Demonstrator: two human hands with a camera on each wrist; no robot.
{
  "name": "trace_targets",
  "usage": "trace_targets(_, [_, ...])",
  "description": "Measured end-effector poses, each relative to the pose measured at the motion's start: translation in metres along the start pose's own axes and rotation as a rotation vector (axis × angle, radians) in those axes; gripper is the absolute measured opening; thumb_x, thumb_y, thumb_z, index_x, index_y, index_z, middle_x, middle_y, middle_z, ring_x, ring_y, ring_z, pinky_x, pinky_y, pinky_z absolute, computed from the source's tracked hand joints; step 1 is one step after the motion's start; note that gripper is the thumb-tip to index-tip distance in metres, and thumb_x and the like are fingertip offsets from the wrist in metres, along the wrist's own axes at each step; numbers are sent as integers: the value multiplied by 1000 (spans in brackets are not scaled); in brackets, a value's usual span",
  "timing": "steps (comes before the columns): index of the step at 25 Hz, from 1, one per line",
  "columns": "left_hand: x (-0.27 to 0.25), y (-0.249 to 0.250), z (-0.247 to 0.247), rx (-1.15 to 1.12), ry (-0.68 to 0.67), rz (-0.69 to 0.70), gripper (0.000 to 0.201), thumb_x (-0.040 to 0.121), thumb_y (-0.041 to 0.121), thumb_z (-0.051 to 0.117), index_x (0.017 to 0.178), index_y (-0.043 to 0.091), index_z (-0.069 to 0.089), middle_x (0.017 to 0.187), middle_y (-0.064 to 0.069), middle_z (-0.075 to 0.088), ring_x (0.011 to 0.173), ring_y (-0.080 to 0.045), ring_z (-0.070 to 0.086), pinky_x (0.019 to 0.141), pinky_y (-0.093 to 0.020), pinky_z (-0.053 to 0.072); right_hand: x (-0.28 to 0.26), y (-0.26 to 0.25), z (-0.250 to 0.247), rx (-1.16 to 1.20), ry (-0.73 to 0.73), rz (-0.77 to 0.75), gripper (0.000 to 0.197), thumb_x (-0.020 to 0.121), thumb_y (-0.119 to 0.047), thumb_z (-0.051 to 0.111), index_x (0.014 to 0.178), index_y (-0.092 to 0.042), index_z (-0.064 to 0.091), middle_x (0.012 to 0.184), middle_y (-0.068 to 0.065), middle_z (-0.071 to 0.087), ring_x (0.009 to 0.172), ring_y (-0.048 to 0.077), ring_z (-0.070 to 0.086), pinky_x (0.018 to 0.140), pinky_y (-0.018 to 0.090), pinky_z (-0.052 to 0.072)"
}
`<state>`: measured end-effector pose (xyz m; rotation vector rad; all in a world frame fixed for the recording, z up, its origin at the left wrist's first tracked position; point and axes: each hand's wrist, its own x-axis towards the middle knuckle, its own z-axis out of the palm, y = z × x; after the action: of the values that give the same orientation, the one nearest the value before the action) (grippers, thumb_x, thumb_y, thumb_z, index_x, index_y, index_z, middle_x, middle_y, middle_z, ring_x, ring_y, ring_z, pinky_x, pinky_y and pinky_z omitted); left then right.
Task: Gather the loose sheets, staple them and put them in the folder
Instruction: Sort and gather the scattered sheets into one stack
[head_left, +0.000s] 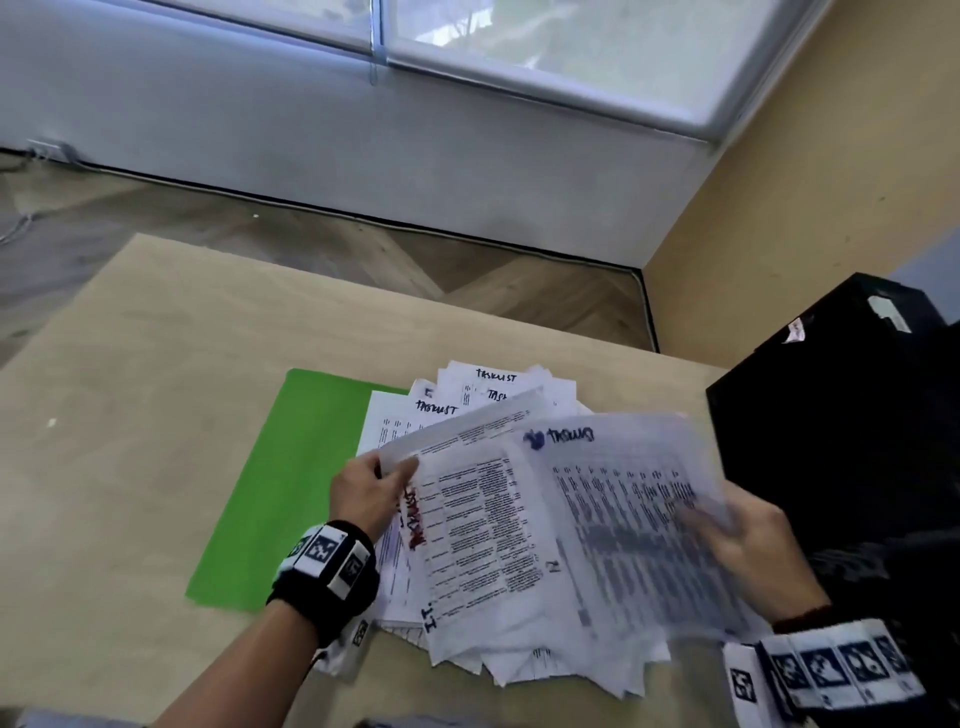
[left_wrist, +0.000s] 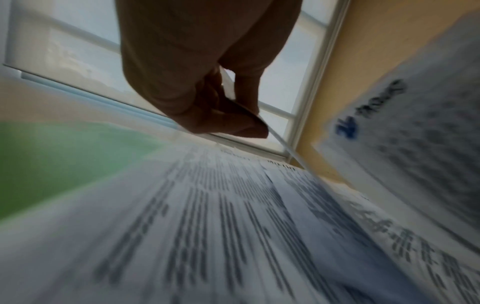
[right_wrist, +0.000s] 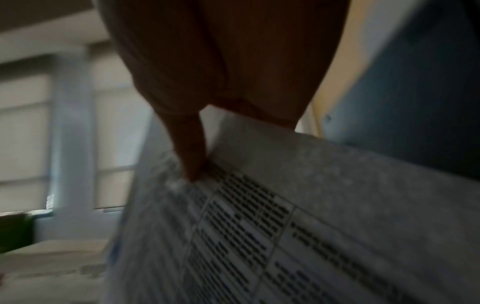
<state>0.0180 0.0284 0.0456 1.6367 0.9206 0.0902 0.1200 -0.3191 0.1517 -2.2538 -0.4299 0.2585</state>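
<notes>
The thin white printed paper sheets (head_left: 483, 525) lie fanned and askew on the pale wooden counter (head_left: 130, 364), overlapping the right part of the flat, smooth green card folder (head_left: 280, 483). The left hand (head_left: 371, 491) pinches a lifted sheet's corner while the right hand (head_left: 748, 540) grips a blurred, bowed page. Such limp, slippery sheets could slide apart, crease, or spill off the near edge if pulled unevenly.
</notes>
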Motion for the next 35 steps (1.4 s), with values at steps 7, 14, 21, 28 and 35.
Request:
trace_targets(7, [-1, 58, -13, -76, -655, 261, 23, 90, 16, 65, 82, -3, 55, 56, 9, 55, 49, -4, 42, 49, -19, 32, 31, -64, 7, -312, -389, -561, 9, 81, -21, 64, 85, -28, 63, 124, -14, 60, 109, 6, 62, 86, 23, 47])
trace_targets(14, [-12, 74, -17, -155, -668, 153, 65, 86, 64, 44, 124, 13, 61, 116, -14, 67, 100, -20, 63, 85, -33, 53, 60, -69, 78, -318, -390, -545, 25, 74, -4, 75, 85, -19, 58, 104, -6, 58, 95, 15, 57, 82, 36, 50])
trace_targets(21, [-1, 57, -30, -30, -618, 194, 38, 102, 36, 39, 103, 10, 68, 101, -4, 71, 84, -9, 68, 78, -23, 51, 41, -49, 58, -307, -450, -580, 22, 74, -4, 69, 92, -18, 68, 100, -3, 64, 89, 6, 61, 77, 30, 54])
trace_targets(28, [-35, 82, -9, 207, -931, 272, 44, 94, 48, 50, 63, 19, 59, 60, 12, 56, 51, -2, 49, 59, -18, 40, 37, -64, 55, -526, -399, -736, 31, 72, -5, 67, 95, -25, 58, 112, -3, 68, 98, 19, 63, 80, 25, 44])
trace_targets(35, [17, 26, 16, 408, -252, 36, 43, 93, 48, 53, 101, 7, 64, 102, -8, 69, 90, -24, 64, 80, -33, 51, 32, -33, -20, 226, 360, -81, 39, 84, -3, 73, 120, -7, 60, 95, -16, 73, 90, 2, 68, 76, 13, 54])
